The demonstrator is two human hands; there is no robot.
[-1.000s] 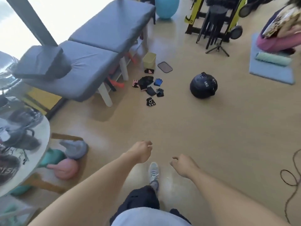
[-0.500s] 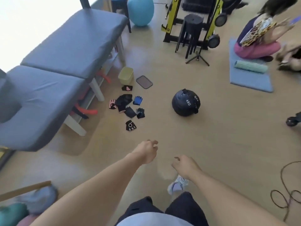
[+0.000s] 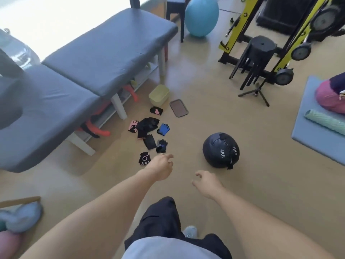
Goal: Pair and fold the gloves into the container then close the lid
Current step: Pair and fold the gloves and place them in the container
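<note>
Several workout gloves lie scattered on the floor beside the bench: a blue glove (image 3: 163, 129), a pink glove (image 3: 133, 125), a black and pink glove (image 3: 156, 110), a black pile (image 3: 148, 123) and a black glove with white print (image 3: 144, 158). A pale yellow container (image 3: 159, 95) stands beyond them, and its dark lid (image 3: 178, 110) lies flat to its right. My left hand (image 3: 162, 166) hangs just this side of the nearest gloves, fingers loosely curled, holding nothing. My right hand (image 3: 206, 181) is lower right, also loosely curled and empty.
A grey padded bench (image 3: 97, 53) stands left of the gloves. A black 4 kg medicine ball (image 3: 221, 150) sits on the floor to their right. A stack of black stools (image 3: 256, 58), a yellow rack (image 3: 291, 40), a blue exercise ball (image 3: 201, 15) and a blue mat (image 3: 315, 118) with a seated person lie farther off.
I have walked toward the gloves; they, the container and the ball are now nearer and larger in view. Both hands stay extended ahead, empty.
</note>
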